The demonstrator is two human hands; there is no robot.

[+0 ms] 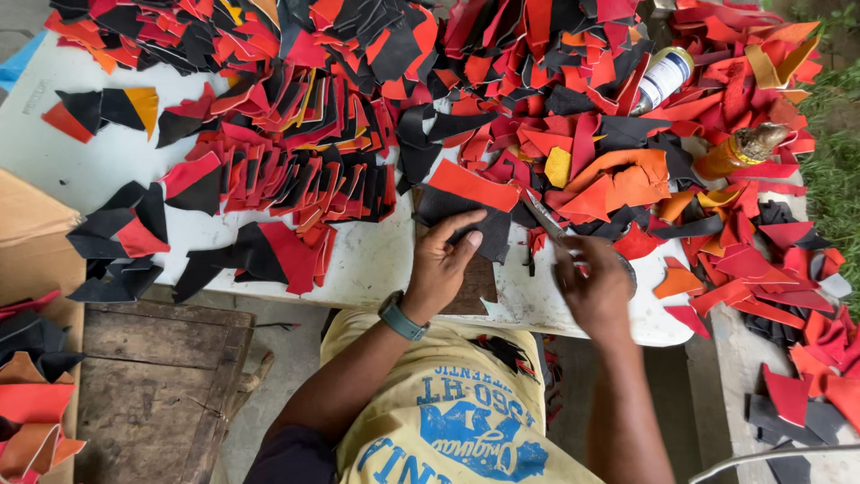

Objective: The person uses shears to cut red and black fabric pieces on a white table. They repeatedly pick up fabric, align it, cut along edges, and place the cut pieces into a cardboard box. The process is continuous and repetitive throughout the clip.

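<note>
My left hand (441, 262) presses flat on a black leather piece (491, 235) lying on a dark board (475, 285) at the white table's near edge. A red piece (472, 185) lies just beyond it. My right hand (591, 285) grips a pair of scissors (544, 218), whose blades point up and left toward the black piece. A watch with a teal strap (400, 317) sits on my left wrist.
Heaps of cut red, black and orange leather pieces (305, 170) cover the white table (358, 260). A white bottle (663, 79) and an amber bottle (742, 150) lie at the back right. A wooden board (161, 385) sits low on the left. Grass (838, 170) borders the right.
</note>
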